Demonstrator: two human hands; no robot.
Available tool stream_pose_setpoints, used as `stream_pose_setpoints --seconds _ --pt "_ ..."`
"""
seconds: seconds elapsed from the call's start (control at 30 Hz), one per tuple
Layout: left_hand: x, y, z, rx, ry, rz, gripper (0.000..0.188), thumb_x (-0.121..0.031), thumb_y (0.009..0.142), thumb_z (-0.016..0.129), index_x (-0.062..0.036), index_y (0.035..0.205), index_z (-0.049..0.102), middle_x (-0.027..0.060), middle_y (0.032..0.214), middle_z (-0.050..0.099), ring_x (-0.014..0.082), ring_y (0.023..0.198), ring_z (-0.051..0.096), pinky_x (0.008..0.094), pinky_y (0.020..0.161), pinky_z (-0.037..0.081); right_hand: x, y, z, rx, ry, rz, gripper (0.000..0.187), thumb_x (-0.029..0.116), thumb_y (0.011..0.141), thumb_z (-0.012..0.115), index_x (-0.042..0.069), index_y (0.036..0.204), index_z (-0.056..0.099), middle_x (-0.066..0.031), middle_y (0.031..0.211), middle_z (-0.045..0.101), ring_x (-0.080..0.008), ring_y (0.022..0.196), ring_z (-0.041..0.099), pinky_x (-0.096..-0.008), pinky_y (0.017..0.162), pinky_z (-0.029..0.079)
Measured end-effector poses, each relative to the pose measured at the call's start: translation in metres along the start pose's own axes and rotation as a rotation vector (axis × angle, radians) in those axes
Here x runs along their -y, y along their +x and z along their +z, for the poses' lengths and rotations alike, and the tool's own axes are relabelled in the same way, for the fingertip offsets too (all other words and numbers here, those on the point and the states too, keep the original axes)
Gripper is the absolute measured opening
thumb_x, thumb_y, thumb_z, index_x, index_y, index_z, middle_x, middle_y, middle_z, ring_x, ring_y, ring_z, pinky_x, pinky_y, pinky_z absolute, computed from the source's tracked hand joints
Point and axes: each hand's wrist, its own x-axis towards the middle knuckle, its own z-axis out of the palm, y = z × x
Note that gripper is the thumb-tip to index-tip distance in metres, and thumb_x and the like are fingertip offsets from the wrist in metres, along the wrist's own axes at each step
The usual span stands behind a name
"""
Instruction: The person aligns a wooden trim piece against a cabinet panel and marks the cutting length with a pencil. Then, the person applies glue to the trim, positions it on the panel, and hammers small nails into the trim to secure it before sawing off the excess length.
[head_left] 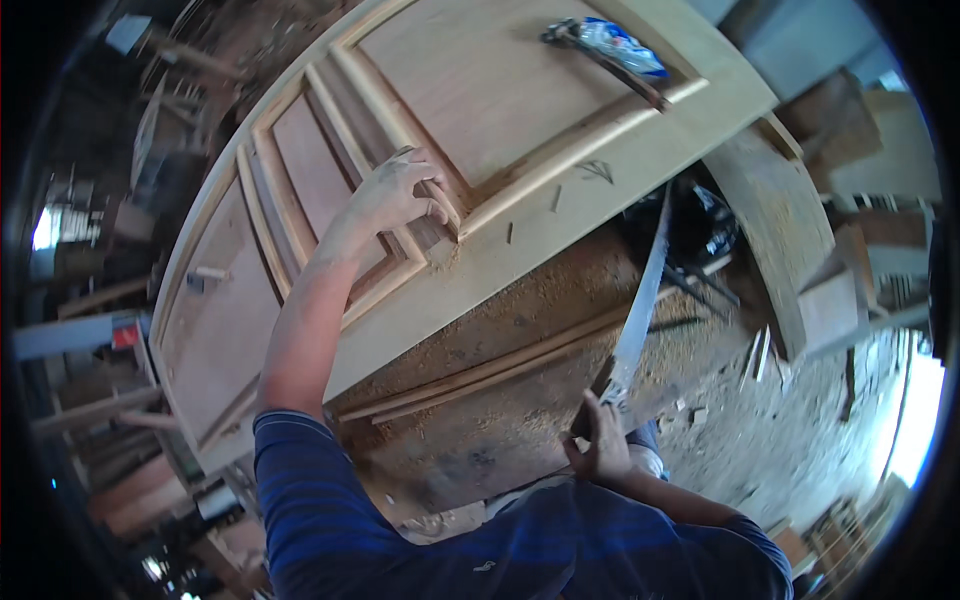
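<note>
My left hand reaches over a large pale wooden panel, its fingers bent around the end of a wooden moulding strip beside a framed corner. Lower right, my right hand is closed on the handle of a handsaw. The saw's long blade points up and away, off the panel's near edge, apart from the strip. Several moulding strips form frames on the panel. Sawdust and small wood offcuts lie near the corner by my left hand.
A hammer lies on the panel's far right beside a blue-and-white plastic packet. Below the panel is a sawdust-strewn wooden bench with long thin strips. A black plastic bag sits beyond the blade, near a curved board.
</note>
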Motion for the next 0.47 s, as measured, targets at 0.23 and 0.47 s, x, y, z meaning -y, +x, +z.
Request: stream_pose_setpoints --seconds 0.23,0.47 --pt "-0.074 -0.052 0.081 -0.423 -0.375 -0.401 0.079 -0.037 0.107 0.068 -0.0108 0.173 0.033 0.0188 0.183 0.02 0.033 0.17 0.016 0.0463 0.139 0.017 -0.008 0.078 -0.078 0.445 0.189 -0.026 0.073 0.019 0.096 0.078 0.006 0.162 0.049 -0.0292 0.137 0.067 -0.0424 0.113 0.074 -0.0491 0.096 0.062" --pt "-0.197 -0.052 0.162 -0.378 -0.272 -0.424 0.085 -0.036 0.109 0.067 -0.0099 0.176 0.021 0.0216 0.184 0.01 0.0332 0.171 0.009 0.0455 0.138 0.015 -0.025 0.201 -0.137 0.052 0.206 -0.416 0.039 0.008 0.093 0.078 0.005 0.131 0.074 -0.0135 0.102 0.08 -0.0282 0.087 0.081 -0.04 0.075 0.067"
